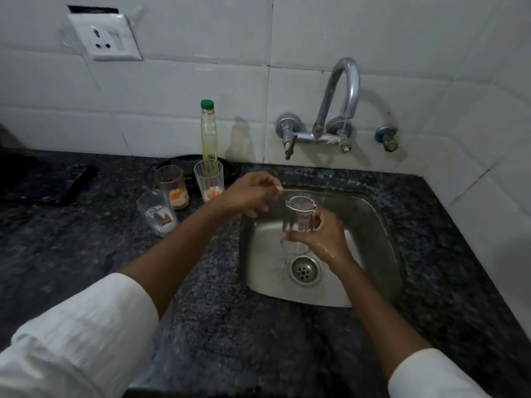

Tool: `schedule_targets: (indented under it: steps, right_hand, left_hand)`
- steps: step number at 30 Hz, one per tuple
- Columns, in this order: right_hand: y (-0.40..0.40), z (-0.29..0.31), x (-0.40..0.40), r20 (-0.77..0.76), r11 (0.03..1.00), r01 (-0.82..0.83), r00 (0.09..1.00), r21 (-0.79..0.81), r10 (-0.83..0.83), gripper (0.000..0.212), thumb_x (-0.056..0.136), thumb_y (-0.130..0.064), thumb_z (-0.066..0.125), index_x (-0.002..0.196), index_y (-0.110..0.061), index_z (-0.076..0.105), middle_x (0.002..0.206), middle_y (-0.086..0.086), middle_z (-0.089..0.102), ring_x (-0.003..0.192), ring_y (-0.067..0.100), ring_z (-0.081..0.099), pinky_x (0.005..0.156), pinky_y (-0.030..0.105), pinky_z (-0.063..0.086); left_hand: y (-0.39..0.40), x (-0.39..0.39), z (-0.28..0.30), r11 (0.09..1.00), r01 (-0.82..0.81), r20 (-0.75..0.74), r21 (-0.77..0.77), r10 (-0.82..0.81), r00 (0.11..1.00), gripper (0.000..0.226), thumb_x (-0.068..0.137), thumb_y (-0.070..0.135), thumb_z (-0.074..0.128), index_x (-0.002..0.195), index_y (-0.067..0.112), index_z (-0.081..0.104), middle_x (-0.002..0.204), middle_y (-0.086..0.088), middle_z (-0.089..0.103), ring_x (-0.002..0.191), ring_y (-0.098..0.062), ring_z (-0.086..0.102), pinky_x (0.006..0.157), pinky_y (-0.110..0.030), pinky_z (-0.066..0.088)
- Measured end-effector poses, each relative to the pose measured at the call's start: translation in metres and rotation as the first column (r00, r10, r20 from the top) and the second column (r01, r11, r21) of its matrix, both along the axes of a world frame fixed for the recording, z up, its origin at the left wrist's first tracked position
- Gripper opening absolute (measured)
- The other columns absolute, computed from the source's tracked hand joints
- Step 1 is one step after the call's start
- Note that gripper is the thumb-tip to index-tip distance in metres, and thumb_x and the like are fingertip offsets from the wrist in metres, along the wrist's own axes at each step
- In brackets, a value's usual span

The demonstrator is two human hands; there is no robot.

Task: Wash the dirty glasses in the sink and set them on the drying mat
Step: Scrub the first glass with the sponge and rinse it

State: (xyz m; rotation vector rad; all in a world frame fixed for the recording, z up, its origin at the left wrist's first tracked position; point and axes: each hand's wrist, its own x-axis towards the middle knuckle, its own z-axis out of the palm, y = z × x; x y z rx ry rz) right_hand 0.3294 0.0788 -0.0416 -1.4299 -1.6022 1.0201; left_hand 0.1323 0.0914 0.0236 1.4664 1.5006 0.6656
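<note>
On the far left of the dark granite counter (86, 254) lies a black bar-shaped thing (78, 185), well apart from everything else, with bare stone stretching toward the near edge. Right of it stand three dirty glasses in a tight cluster: the nearest glass (157, 212) holds whitish residue, the middle glass (172, 186) orange and brown dregs, and the ribbed glass (209, 180) an orange remnant. Just behind the ribbed one stands a green-capped bottle (209, 130) against the tiled wall.

The left hand (253, 193) hovers over the sink's far-left rim, fingers loosely curled, thumb and forefinger seemingly pinched together; whether they hold anything I cannot tell. It sits just right of the ribbed glass, leaving little room between.

Over the steel sink (370, 225), the right hand (321, 237) grips a clear glass (298, 222) held upside down, fingers behind it, thumb across its lower front, above the drain (304, 270). The faucet (342, 96) arches from the wall beyond, its spout above the basin. Right of the sink the counter narrows toward the tiled corner.
</note>
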Motion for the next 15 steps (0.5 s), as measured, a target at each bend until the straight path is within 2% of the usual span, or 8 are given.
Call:
schedule_targets:
  steps: [2,4,6,8,10,12,15]
  right_hand:
    - [-0.007,0.006,0.001,-0.010,1.000,-0.015,1.000,-0.012,0.015,0.045,0.050,-0.020,0.096,0.081,-0.024,0.063,0.078,-0.001,0.069,0.068,0.008,0.058,0.061,0.027,0.048]
    - [-0.010,0.016,-0.002,-0.015,0.998,-0.056,0.998,0.000,0.056,0.048,0.049,-0.017,0.097,0.080,-0.028,0.063,0.077,-0.010,0.069,0.067,0.002,0.062,0.060,0.017,0.049]
    - [-0.009,0.025,-0.012,-0.018,0.995,-0.096,0.995,0.008,0.097,0.048,0.047,-0.015,0.097,0.081,-0.026,0.065,0.077,-0.011,0.070,0.066,-0.004,0.063,0.059,0.013,0.050]
    - [-0.008,0.035,-0.028,-0.018,0.990,-0.143,0.989,0.016,0.144,0.054,0.045,-0.017,0.098,0.091,-0.021,0.070,0.083,-0.008,0.073,0.072,-0.003,0.067,0.064,0.018,0.052]
    - [-0.005,0.046,-0.053,-0.009,0.984,-0.174,0.985,0.030,0.174,0.063,0.043,-0.020,0.099,0.100,-0.019,0.072,0.089,-0.005,0.075,0.080,0.005,0.070,0.069,0.024,0.056]
    - [-0.003,0.057,-0.085,-0.009,0.976,-0.207,0.978,0.070,0.208,0.068,0.041,-0.022,0.098,0.103,-0.020,0.072,0.089,-0.006,0.075,0.082,0.008,0.071,0.071,0.024,0.057]
    - [0.001,0.075,-0.149,0.005,0.945,-0.295,0.955,0.141,0.297,0.078,0.032,-0.036,0.096,0.105,-0.022,0.072,0.094,-0.006,0.076,0.087,0.008,0.071,0.080,0.029,0.058]
  left_hand:
    - [-0.014,-0.011,-0.006,0.999,0.000,0.039,-0.042,0.002,0.999,0.013,0.096,0.030,0.061,0.108,0.028,0.061,0.113,-0.005,0.072,0.086,-0.019,0.068,0.066,-0.031,0.050]
    - [-0.030,-0.022,-0.008,0.998,0.015,0.083,-0.063,-0.010,0.996,0.016,0.094,0.024,0.064,0.110,0.023,0.062,0.113,-0.008,0.072,0.084,-0.019,0.068,0.066,-0.031,0.049]
    - [-0.045,-0.036,-0.005,0.998,0.004,0.118,-0.063,0.004,0.993,0.021,0.093,0.019,0.066,0.113,0.018,0.062,0.113,-0.012,0.072,0.082,-0.019,0.068,0.065,-0.031,0.049]
    - [-0.057,-0.057,0.000,0.999,-0.039,0.139,-0.037,0.044,0.989,0.024,0.092,0.016,0.068,0.116,0.015,0.062,0.111,-0.013,0.073,0.084,-0.021,0.067,0.065,-0.031,0.050]
    - [-0.068,-0.084,0.007,0.993,-0.116,0.159,0.005,0.114,0.981,0.026,0.092,0.014,0.068,0.117,0.012,0.062,0.107,-0.015,0.073,0.079,-0.017,0.068,0.061,-0.029,0.050]
    - [-0.077,-0.117,0.016,0.978,-0.202,0.163,0.048,0.192,0.968,0.024,0.091,0.013,0.068,0.115,0.013,0.063,0.103,-0.016,0.072,0.075,-0.015,0.067,0.059,-0.027,0.049]
    - [-0.096,-0.178,0.030,0.945,-0.317,0.157,0.086,0.301,0.941,0.020,0.090,0.015,0.070,0.109,0.016,0.064,0.108,-0.021,0.072,0.077,-0.017,0.067,0.060,-0.027,0.048]
